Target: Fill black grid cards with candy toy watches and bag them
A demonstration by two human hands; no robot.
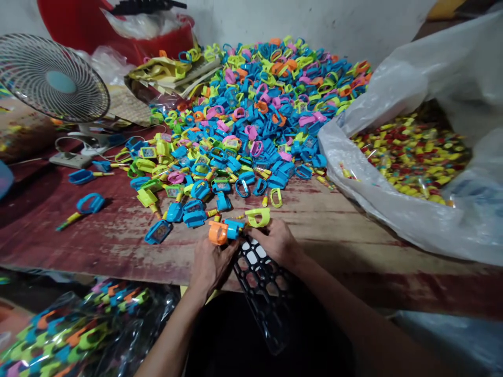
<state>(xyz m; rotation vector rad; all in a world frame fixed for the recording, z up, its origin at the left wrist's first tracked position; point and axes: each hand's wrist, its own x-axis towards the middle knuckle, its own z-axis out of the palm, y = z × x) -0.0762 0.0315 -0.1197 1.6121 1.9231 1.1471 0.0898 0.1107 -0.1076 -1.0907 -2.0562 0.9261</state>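
My left hand (210,262) is closed near the table's front edge, beside an orange toy watch (217,233) and a blue one (234,229); what its fingers pinch is partly hidden. My right hand (280,242) is closed at the top of a black tray with round holes (261,283), its fingers against a yellow-green toy watch (258,217). The tray slants down from between my hands over my lap. Just beyond my hands, blue toy watches (194,213) lie at the near edge of a large colourful pile (251,120).
A white plastic bag (396,220) of small yellow and red pieces (416,157) stands at the right. A fan (58,81) is at the left, with a red container (157,44) behind. Clear bags of toy watches (58,335) lie below the table (118,251).
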